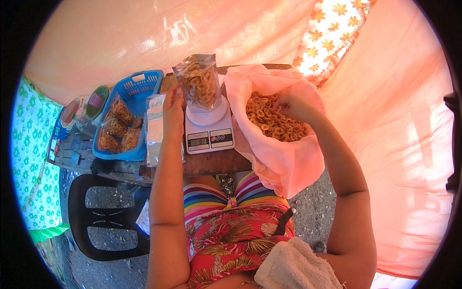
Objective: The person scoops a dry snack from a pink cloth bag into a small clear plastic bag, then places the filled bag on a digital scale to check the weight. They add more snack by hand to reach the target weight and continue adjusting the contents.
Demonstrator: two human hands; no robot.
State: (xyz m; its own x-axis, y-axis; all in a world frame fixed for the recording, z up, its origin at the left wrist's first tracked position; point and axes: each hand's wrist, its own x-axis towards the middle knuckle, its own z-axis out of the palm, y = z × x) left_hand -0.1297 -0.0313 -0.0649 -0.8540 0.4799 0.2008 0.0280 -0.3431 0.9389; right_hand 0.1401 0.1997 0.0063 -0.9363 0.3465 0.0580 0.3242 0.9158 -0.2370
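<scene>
A clear stand-up pouch [201, 83], part filled with brown ring-shaped chips, stands upright on the round plate of a white digital kitchen scale [210, 126]. My left hand [173, 107] is beside the pouch's left edge, fingers stretched upward, with the fingertips at or touching the pouch. To the right is a large container lined with pink cloth [288, 166], holding a heap of loose ring-shaped chips [272, 118]. My right hand [294, 107] reaches into it from the right, its fingers curled together at the chips; the fingertips are partly hidden.
Left of the scale lies a stack of silvery flat pouches [155, 130]. A blue plastic basket [150, 86] holds several filled bags of chips [115, 127]. Farther left are small tubs [91, 113]. A black chair [79, 212] stands below the wooden table [204, 166]; pink cloth walls [394, 144] surround the spot.
</scene>
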